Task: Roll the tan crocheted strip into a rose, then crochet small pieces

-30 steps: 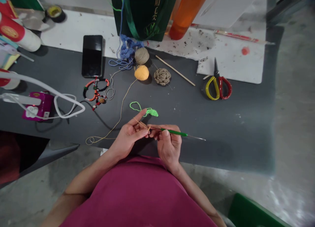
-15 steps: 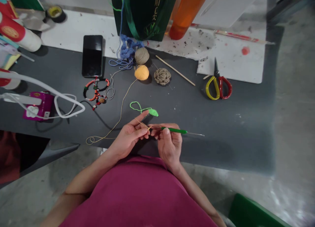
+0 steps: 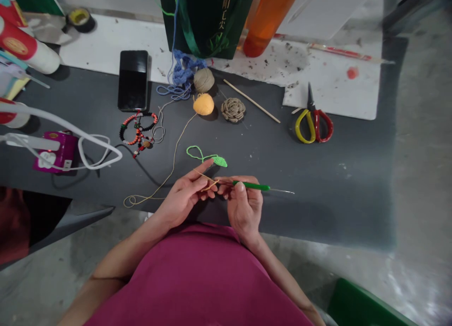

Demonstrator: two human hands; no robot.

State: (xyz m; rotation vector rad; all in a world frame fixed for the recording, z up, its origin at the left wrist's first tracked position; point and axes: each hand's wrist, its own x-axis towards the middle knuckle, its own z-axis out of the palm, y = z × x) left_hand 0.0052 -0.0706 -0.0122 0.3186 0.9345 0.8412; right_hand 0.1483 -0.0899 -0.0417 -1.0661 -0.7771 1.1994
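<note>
- Left hand (image 3: 183,197): fingers (image 3: 199,181) pinched on tan yarn (image 3: 208,179), forefinger tip just short of a green crocheted leaf (image 3: 220,161).
- Right hand (image 3: 244,207): fingers wrapped around a green-handled crochet hook (image 3: 250,186), held above the dark surface (image 3: 318,208).
- Yarn trails across the surface toward an orange ball (image 3: 203,104), beside a tan yarn ball (image 3: 204,80).
- Red-and-yellow-handled scissors (image 3: 313,126) lie well right.
</note>
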